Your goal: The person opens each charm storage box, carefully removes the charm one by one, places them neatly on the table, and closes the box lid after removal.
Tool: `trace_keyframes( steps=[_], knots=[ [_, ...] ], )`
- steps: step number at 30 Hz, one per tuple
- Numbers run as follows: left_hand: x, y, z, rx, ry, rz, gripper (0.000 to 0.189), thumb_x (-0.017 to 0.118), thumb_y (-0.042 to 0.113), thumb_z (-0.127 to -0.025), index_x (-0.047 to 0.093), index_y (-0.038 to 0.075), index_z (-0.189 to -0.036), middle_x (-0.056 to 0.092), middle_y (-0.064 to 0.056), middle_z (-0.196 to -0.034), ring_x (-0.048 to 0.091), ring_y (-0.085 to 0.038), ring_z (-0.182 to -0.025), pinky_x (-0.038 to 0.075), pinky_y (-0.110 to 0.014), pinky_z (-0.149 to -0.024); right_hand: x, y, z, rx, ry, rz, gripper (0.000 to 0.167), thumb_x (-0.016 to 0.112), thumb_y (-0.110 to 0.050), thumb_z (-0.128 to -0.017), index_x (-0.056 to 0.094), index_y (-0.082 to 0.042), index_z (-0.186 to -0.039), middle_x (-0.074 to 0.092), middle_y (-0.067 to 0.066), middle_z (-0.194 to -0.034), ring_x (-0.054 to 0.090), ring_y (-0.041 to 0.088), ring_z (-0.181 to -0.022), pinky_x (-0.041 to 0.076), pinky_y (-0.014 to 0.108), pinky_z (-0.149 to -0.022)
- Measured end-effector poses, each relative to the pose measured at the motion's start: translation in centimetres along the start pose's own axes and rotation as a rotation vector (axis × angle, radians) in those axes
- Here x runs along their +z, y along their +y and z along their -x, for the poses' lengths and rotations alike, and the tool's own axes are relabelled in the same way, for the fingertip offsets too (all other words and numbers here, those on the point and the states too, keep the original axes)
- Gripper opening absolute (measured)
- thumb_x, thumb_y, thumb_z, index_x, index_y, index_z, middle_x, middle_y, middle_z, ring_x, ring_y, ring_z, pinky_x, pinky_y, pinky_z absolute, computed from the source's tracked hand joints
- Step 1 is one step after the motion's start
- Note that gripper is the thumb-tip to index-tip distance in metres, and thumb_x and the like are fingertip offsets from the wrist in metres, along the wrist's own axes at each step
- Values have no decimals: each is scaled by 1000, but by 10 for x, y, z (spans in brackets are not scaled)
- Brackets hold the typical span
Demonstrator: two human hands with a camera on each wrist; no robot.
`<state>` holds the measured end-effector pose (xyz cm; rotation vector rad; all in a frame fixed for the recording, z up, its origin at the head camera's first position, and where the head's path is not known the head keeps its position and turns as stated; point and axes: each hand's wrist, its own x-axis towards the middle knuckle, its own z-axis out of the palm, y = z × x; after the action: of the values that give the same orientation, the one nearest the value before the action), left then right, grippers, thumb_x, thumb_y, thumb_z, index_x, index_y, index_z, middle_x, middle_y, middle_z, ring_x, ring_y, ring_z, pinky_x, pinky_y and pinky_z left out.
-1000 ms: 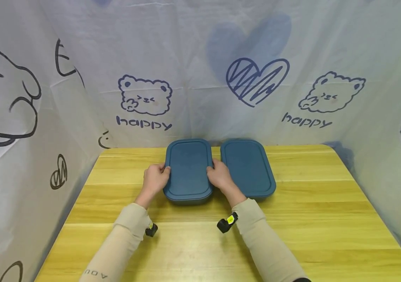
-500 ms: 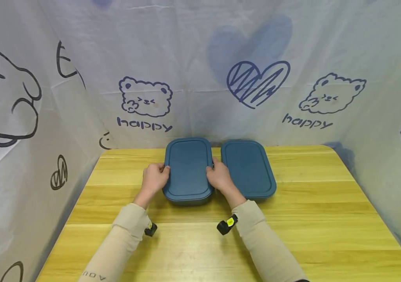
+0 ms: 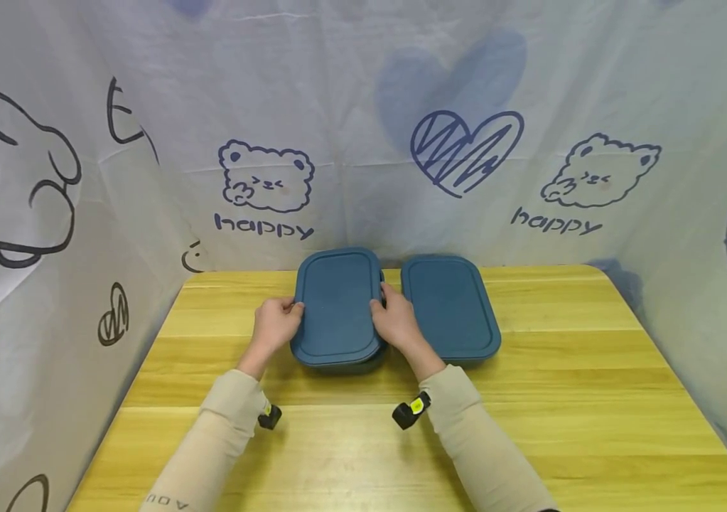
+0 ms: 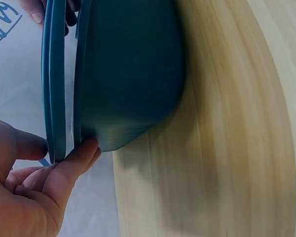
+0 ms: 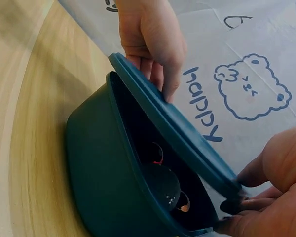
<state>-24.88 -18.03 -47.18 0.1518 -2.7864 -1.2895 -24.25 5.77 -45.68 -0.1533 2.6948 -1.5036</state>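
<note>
Hands [image 3: 275,326] [image 3: 396,321] pinch lid [image 3: 337,306] by opposite edges; gap above box [image 5: 101,153] rim.

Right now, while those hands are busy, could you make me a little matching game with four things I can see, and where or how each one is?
Things:
1. lifted lid
2. left hand
3. right hand
4. covered box

Places and states:
a) holding the right edge of the lifted lid
b) standing to the right of the opened box
c) tilted, with a gap beneath it
d) holding the left edge of the lifted lid

Right pairs: 1-c, 2-d, 3-a, 4-b
</note>
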Motion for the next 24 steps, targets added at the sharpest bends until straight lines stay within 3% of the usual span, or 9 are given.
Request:
trace_keyframes(
  steps=[2,3,5,7,14,24],
  knots=[
    [-1,-1,0,-10,-10,13,43,56,22,-108,64,-6,-140,72,-24,-130,70,-38,-123,61,-49,-98,-1,-1,0,-16,10,-27,55,47,-18,-113,36,2,-162,68,25,-132,69,35,-113,57,47,-95],
    [-2,-2,0,-15,-16,21,43,56,22,-108,63,-6,-141,71,-24,-131,69,-39,-124,60,-50,-99,-1,-2,-1,-23,14,-42,54,47,-18,-113,37,1,-162,71,20,-114,70,30,-94,56,42,-84],
    [-4,-3,0,-29,-30,39,44,55,22,-109,62,-5,-143,69,-25,-135,68,-39,-127,59,-51,-101,-2,-2,-1,-37,19,-74,52,46,-18,-113,40,1,-161,61,7,-79,53,20,-63,45,36,-66],
    [-6,-4,1,-46,-43,55,45,55,23,-109,60,-5,-144,66,-25,-139,66,-40,-129,58,-51,-103,-3,-3,-1,-45,17,-102,50,46,-18,-113,43,-1,-160,38,0,-65,32,16,-52,35,33,-61],
    [-10,-9,2,-103,-91,119,46,53,23,-110,57,-4,-148,60,-26,-147,58,-42,-138,53,-53,-110,-2,-3,-2,-65,40,-150,49,52,-23,-112,50,-5,-157,39,-7,-65,32,12,-54,35,32,-68],
    [-9,-20,1,-164,-135,178,48,53,23,-111,54,-4,-151,56,-26,-152,52,-41,-145,48,-52,-116,2,-12,0,-83,23,-217,50,56,-25,-110,51,-8,-157,38,-8,-58,29,11,-48,33,30,-56]
  ],
)
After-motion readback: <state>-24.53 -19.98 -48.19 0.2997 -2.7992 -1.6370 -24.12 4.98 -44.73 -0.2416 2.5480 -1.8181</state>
